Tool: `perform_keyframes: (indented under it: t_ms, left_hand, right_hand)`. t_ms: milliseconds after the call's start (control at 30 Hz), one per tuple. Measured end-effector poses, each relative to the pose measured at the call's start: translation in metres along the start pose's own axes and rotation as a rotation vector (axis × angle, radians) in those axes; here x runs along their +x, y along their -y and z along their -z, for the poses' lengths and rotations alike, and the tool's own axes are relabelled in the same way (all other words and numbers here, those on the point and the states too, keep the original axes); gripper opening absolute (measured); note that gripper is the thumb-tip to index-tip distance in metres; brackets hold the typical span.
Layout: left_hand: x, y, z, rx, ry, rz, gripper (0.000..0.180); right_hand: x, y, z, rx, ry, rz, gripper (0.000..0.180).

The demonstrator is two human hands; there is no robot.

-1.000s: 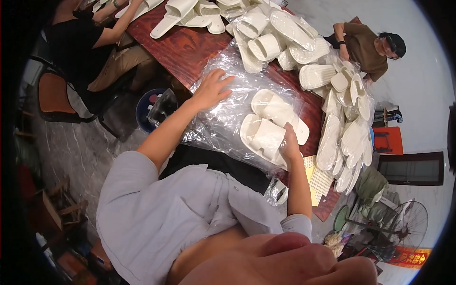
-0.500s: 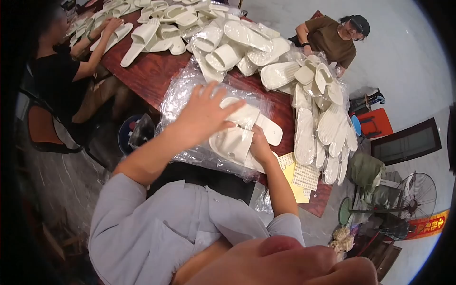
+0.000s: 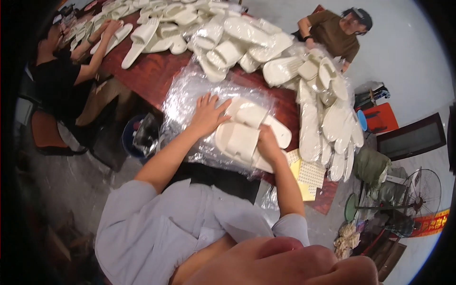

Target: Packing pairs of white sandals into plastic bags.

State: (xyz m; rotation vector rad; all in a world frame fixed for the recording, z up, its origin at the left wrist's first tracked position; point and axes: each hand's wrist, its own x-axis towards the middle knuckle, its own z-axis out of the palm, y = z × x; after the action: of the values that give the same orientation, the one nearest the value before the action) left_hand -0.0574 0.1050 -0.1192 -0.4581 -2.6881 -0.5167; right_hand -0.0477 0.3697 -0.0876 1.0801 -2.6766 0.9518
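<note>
A pair of cream slide slippers (image 3: 242,137) lies side by side over a stack of clear plastic bags (image 3: 183,99) at the near edge of the red-brown table. My right hand (image 3: 270,142) is wrapped around the pair between the two straps; its fingertips are partly hidden. With fingers spread, my left hand (image 3: 209,115) rests on the plastic at the slippers' left end. Just right of my right wrist are sheets of small labels (image 3: 309,175), white over yellow.
Bagged slippers (image 3: 311,118) are heaped along the right side, and a pile of loose ones (image 3: 166,33) covers the far table. One person (image 3: 57,71) handles slippers at left; another (image 3: 332,38) sits across. A blue bin (image 3: 137,137) stands left; a fan (image 3: 418,202) right.
My left hand has come down from above the slippers onto the plastic at their left end. My right hand keeps hold of the pair. The whole view has shifted slightly.
</note>
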Motion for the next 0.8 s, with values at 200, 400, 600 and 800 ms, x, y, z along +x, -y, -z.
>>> perform_keyframes:
  t_ms: [200, 400, 600, 800]
  left_hand:
    - [-0.004, -0.005, 0.005, 0.073, 0.113, 0.008, 0.059]
    - [-0.002, -0.007, -0.001, 0.056, 0.117, 0.029, 0.059]
    - [0.006, 0.000, -0.005, 0.112, 0.114, 0.027, 0.059]
    - [0.003, -0.006, -0.008, 0.139, 0.173, 0.046, 0.060]
  right_hand:
    - [-0.028, 0.018, 0.028, -0.268, -0.047, -0.033, 0.032]
    - [-0.047, 0.046, 0.061, 0.079, -0.145, -0.335, 0.029]
    - [-0.067, 0.052, 0.102, 0.126, -0.343, -0.590, 0.027]
    - [-0.052, 0.098, 0.150, 0.005, -0.656, -0.349, 0.034]
